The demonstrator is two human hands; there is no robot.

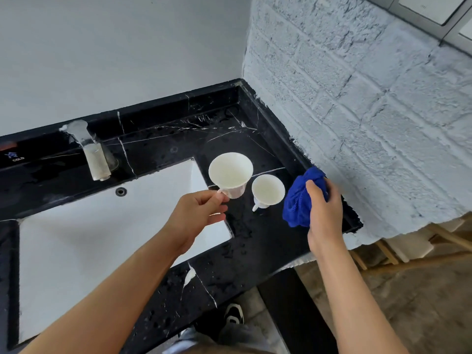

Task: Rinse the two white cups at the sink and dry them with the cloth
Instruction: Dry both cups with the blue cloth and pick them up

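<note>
Two hands (196,213), two cups (230,173), one cloth (298,200)

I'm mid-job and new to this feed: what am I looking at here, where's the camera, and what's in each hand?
There is no robot: these are a person's two bare arms, filmed by a camera worn on the head, looking down. The left hand pinches the handle of the larger white cup, held near the corner of the white sink. The right hand grips a bunched blue cloth. The smaller white cup stands upright on the wet black counter. A faucet sits behind the sink.
</note>
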